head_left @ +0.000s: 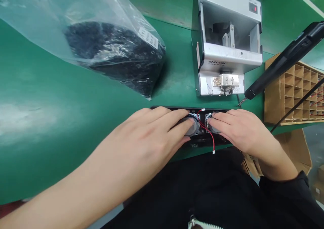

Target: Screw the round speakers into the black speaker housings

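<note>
A long black plastic housing (pixel 197 143) lies along the front of the green bench. Two small round speakers with grey backs sit in it side by side. My left hand (pixel 149 134) has its fingers closed around the left speaker (pixel 194 128), partly covering it. The fingertips of my right hand (pixel 244 129) grip the right speaker (pixel 211 127), hiding most of it. Between them run red and black wires (pixel 212 138) with small white plugs; one plug hangs over the housing's front edge. Both ends of the housing are mostly behind my hands.
A clear bag of small black parts (pixel 121 53) lies at the back left. Behind the housing stands a silver screw feeder (pixel 233 58). A black electric screwdriver (pixel 283 60) slants in from the right, before a divided cardboard box (pixel 288 97).
</note>
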`<state>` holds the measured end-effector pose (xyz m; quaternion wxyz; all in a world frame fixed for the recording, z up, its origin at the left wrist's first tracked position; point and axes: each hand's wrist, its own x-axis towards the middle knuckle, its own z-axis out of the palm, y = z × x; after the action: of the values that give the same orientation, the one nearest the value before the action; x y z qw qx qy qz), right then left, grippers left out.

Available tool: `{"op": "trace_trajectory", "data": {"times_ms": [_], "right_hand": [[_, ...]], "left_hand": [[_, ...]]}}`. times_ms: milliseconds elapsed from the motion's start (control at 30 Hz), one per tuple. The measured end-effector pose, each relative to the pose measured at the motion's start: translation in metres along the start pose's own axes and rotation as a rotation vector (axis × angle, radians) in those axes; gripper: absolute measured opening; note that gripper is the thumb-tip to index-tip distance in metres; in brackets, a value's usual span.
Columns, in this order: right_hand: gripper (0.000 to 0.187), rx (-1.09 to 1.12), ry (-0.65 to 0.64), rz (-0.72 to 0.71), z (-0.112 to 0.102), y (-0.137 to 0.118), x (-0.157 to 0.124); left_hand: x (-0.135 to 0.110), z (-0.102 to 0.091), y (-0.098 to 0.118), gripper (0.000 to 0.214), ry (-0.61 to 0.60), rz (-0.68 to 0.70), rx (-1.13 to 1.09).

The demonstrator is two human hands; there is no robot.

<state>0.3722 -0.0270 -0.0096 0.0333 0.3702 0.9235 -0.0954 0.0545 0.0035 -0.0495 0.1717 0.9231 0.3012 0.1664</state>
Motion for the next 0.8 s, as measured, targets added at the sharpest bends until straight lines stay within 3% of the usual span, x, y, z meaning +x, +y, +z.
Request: {"op": "trace_trajectory", "data": {"times_ms": [133,267,500,800], "right_hand": [[0.040,-0.004,-0.025,0.026,-0.003,-0.006,-0.003],[0.043,-0.004,-0.071,0.121,0.000,-0.012,-0.005],[0.039,0.065,-0.002,0.052,0.006,-0.006,-0.007],[0.046,0.118,-0.056,0.044,0.010,-0.002,-0.008]], "left_hand": [[0.002,-0.003,-0.006,0.032,-0.062,0.003,-0.003],[0.009,0.001,-0.012,0.041,-0.019,0.079,0.028],[0.008,-0.001,-0.012,0.051,0.040,0.124,0.075],[0.003,-0.002,-0.011,0.049,0.025,0.133,0.127]]}}
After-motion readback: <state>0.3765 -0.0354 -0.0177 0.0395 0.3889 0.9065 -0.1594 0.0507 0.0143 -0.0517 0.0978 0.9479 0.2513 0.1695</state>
